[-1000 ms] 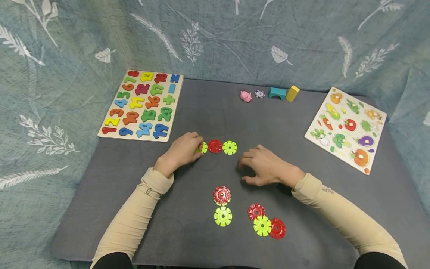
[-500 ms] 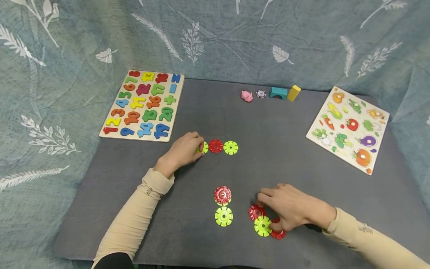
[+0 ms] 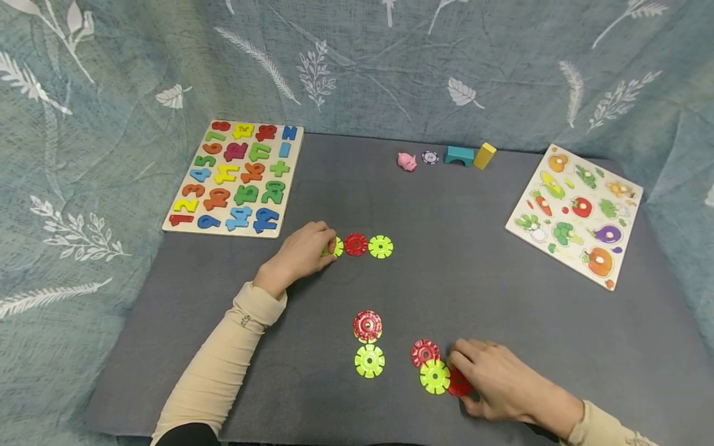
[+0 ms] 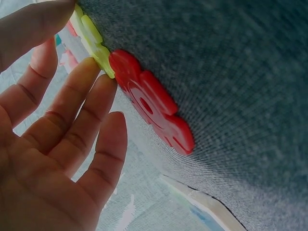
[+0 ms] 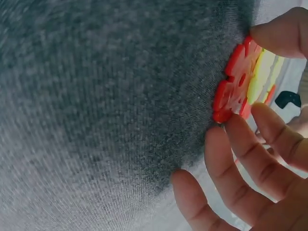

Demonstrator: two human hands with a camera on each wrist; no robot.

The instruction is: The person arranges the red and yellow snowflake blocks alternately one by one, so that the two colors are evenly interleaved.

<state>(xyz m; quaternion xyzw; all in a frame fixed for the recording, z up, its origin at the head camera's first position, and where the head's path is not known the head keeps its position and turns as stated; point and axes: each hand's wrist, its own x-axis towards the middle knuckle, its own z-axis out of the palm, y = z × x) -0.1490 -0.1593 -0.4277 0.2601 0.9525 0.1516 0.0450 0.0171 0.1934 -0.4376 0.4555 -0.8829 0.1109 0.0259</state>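
My left hand pinches a lime-green notched interlocking disc by its edges. In the left wrist view a red notched disc lies just beyond it, hidden under the hand in the head view. To the right, in line, lie another red disc and a lime disc. At the front right, my right hand holds the edges of a red disc between thumb and fingertips. That disc meets a lime disc, which overlaps a further red disc.
A red disc sits atop a lime one, above another lime disc. A number puzzle board stands back left, a vegetable board right. Along the back are a pink pig, a chip, a teal arch and a yellow block.
My right hand has come from beside the row of discs down to the front right cluster and taken hold of its rightmost red disc. The left hand has stayed in place.
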